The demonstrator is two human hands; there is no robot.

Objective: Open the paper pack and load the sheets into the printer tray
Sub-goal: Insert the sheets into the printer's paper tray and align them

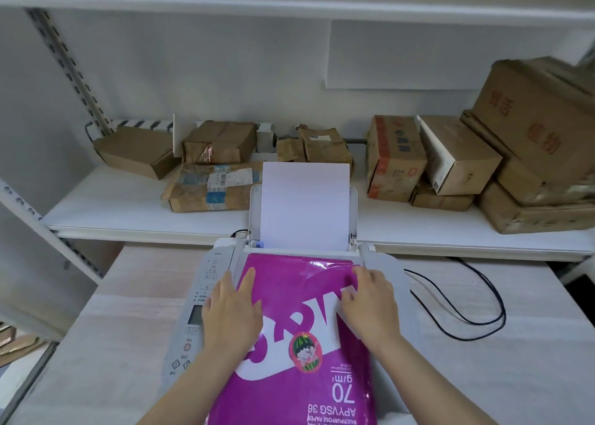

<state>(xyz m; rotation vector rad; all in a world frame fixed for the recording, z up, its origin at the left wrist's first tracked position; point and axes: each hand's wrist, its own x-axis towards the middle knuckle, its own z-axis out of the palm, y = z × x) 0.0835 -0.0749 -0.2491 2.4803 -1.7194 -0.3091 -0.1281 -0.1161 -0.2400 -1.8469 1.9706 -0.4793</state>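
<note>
Pack flat on printer, 6 o'clock of tray with sheets. Left hand flat, fingers spread; right hand curled at wrapper edge. Pin left, peel flap gently, avoid tearing sheets.

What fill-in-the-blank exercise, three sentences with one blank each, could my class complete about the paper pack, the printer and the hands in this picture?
1. The paper pack lying on top of the printer is mainly ____ in colour.
2. White sheets stand upright in the printer's ____ tray.
3. The left hand and right hand both rest on the ____.

Missing words: purple; rear; pack
</note>
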